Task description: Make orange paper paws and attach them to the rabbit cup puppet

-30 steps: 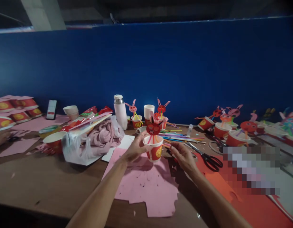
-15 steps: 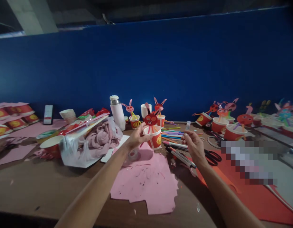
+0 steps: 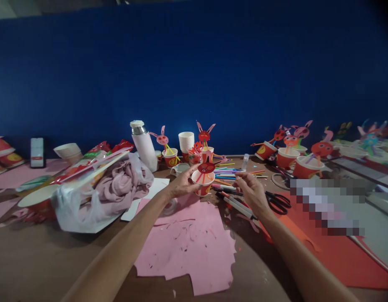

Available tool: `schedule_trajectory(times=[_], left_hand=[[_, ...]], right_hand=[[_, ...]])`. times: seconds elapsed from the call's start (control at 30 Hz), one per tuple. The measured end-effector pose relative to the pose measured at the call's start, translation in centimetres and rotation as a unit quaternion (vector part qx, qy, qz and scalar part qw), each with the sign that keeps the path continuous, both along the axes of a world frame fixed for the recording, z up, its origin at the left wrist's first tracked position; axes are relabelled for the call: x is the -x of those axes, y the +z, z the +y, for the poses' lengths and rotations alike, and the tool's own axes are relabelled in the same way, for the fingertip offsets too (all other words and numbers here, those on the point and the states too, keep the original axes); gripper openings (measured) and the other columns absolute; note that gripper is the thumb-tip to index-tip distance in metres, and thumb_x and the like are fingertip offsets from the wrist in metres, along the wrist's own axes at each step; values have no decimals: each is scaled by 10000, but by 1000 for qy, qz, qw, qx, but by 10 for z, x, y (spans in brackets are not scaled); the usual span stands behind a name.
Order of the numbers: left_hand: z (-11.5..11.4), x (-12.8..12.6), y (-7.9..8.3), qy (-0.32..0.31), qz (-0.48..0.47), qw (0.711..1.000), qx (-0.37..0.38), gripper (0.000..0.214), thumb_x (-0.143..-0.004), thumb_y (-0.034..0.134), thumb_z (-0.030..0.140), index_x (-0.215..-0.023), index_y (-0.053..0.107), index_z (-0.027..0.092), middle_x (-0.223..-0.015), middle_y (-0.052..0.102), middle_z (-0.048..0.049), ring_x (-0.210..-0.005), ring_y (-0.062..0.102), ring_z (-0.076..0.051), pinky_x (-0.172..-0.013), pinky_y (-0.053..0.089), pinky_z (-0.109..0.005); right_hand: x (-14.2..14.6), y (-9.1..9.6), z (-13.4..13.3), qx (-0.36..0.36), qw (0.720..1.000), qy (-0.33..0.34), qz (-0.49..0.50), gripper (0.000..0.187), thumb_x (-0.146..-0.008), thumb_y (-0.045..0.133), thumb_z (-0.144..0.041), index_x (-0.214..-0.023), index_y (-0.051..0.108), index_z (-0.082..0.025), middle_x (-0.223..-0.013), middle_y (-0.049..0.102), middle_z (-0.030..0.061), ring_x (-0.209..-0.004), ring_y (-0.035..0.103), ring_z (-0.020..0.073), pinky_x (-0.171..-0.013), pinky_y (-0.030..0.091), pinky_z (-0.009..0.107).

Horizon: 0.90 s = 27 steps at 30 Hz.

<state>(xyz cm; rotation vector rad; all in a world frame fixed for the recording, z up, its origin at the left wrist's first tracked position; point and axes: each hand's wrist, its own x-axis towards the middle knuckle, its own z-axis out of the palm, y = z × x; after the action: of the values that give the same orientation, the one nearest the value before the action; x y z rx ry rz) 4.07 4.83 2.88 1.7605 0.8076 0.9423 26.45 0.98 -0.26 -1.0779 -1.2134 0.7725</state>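
My left hand (image 3: pixel 183 184) is closed around a red and white paper cup (image 3: pixel 204 191), which tilts so its open mouth faces me. A red paper rabbit head (image 3: pixel 206 167) with dark ears stands up from the cup on straw-like sticks. To the right of the cup, my right hand (image 3: pixel 253 191) has its thumb and fingers pinched together; anything between them is too small to make out. Beneath it lie several marker pens (image 3: pixel 236 203) and black-handled scissors (image 3: pixel 278 203). A cut pink paper sheet (image 3: pixel 187 247) lies in front of the cup, beside a roll of clear tape (image 3: pixel 169 207).
A white flask (image 3: pixel 144 147), stacked paper cups (image 3: pixel 186 142) and other rabbit cups (image 3: pixel 171 157) stand along the blue partition (image 3: pixel 194 75). Colored sticks (image 3: pixel 227 173) lie behind the pens. Left is a plastic bag with cloth (image 3: pixel 128 180); right, red paper (image 3: pixel 332 260).
The cup in my left hand has come down and tipped toward me, showing more of its inside. My right hand has shifted slightly left. The camera view has also shifted.
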Motion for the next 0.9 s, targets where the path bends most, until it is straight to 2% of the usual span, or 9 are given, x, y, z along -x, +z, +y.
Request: schedule_trajectory(times=[0.1, 0.23, 0.4, 0.57, 0.8, 0.9], left_hand=[[4, 3, -6, -14, -4, 1000, 11, 744, -602, 713, 212, -1284, 417, 164, -1180, 567, -126, -1047, 544, -275, -846, 455, -372], [7, 8, -10, -13, 21, 1000, -13, 727, -605, 697, 176, -1277, 423, 215, -1152, 582, -77, -942, 585, -213, -825, 462, -333], [8, 11, -12, -7, 50, 998, -35, 638, -640, 661, 200, -1243, 452, 168, -1066, 611, -86, -871, 593, -191, -808, 455, -320], [8, 11, -12, -5, 58, 997, -42, 544, -649, 639, 196, -1172, 501, 139, -1053, 616, -96, -908, 586, -206, -829, 442, -330], [6, 14, -8, -16, 33, 999, -17, 668, -629, 641, 177, -1261, 428, 156, -1173, 562, -128, -967, 582, -225, -863, 438, -368], [-2, 22, -3, 41, 50, 997, -53, 676, -619, 652, 190, -1259, 434, 176, -1232, 520, -137, -1145, 474, -272, -888, 423, -369]], right_hand=[[1, -2, 1, 11, 1000, -5, -4, 285, -702, 585, -413, -854, 562, -173, -556, 566, -32, -482, 499, 104, -490, 408, 237], [1, -1, 0, 24, 1000, -6, -5, 304, -690, 598, -427, -845, 563, -168, -564, 561, -36, -459, 477, 89, -460, 391, 224], [2, 1, -1, 26, 1000, -6, -2, 299, -692, 596, -418, -845, 564, -163, -563, 550, -37, -465, 475, 85, -461, 384, 221], [3, 4, -3, 20, 1000, -1, 5, 289, -694, 595, -413, -837, 567, -163, -554, 546, -39, -453, 470, 83, -448, 377, 220], [4, 8, -4, 0, 1000, -4, 19, 218, -684, 592, -360, -778, 574, -164, -522, 544, -39, -435, 460, 85, -438, 374, 224], [0, 14, -4, -31, 999, -25, 32, 182, -702, 564, -344, -758, 568, -170, -519, 541, -36, -442, 465, 88, -448, 383, 227]])
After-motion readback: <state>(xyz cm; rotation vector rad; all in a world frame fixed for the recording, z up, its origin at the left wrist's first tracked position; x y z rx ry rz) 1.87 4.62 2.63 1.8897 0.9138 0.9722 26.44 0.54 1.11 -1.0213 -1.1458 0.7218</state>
